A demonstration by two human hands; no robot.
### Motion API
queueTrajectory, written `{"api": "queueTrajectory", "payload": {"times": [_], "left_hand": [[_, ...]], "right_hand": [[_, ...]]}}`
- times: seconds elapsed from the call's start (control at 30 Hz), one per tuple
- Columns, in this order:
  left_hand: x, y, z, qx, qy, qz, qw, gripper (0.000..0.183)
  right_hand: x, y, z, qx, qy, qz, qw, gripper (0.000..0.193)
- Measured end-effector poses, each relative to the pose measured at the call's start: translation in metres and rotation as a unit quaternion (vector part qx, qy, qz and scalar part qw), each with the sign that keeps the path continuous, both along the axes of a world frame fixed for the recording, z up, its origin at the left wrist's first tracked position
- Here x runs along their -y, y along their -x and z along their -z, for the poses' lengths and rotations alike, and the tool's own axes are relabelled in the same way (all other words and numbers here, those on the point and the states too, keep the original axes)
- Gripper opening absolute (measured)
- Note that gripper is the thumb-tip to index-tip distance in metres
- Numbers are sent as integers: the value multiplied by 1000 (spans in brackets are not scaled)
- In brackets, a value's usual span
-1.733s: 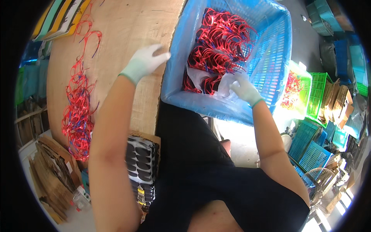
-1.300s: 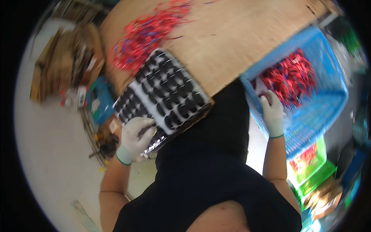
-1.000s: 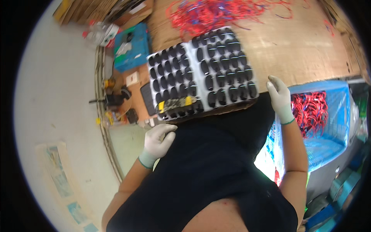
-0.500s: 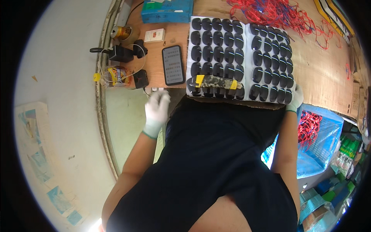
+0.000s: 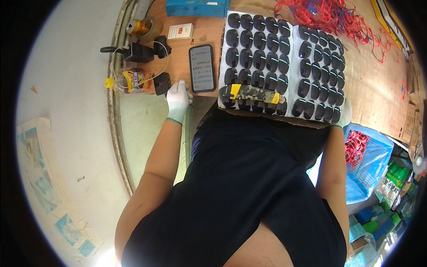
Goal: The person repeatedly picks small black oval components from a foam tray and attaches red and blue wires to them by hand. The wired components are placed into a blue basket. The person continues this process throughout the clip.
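Note:
At the front edge of the wooden table, my left hand [image 5: 179,101], in a white glove, has its fingers curled close to a small black box [image 5: 163,83]. Anything inside those fingers is hidden. My gloved right hand [image 5: 347,114] grips the lower right edge of a cardboard-backed white board [image 5: 291,66], its fingers mostly out of sight. Rows of dark sunglass lenses [image 5: 259,40] cover the board in two blocks. Across the lower left rows lies a camouflage-patterned strip [image 5: 259,95] with yellow ends. A phone [image 5: 202,69] with a lit screen lies left of the board.
Behind the phone sit a small white carton [image 5: 181,31] and a blue box [image 5: 198,9]. A drink bottle [image 5: 133,81], a black charger block [image 5: 138,53] and a can [image 5: 138,26] line the left side. Red tangled strips [image 5: 322,18] lie at the back. A blue-lined crate [image 5: 367,169] stands at right.
My left hand has moved forward, up to the table edge beside the small black box. The board sits slightly farther right and more tilted in view, with my right hand still at its edge.

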State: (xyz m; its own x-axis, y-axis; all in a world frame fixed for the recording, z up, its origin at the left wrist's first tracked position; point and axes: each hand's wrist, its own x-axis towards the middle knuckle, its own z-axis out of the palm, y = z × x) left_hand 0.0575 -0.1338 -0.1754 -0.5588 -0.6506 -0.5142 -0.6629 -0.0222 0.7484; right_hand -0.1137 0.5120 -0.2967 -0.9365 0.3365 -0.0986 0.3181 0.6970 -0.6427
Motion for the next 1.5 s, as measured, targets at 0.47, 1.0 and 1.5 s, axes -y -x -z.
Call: {"api": "queueTrajectory", "payload": {"times": [0.47, 1.0, 1.5], "left_hand": [[-1, 8, -4, 77, 26, 7, 997, 40], [16, 11, 10, 105, 8, 83, 991, 37], [2, -22, 21, -56, 126, 108, 984, 32]], "right_hand": [[81, -6, -100, 150, -197, 38, 968, 39], [72, -3, -87, 118, -212, 5, 970, 51], [44, -2, -51, 28, -177, -39, 983, 41]]}}
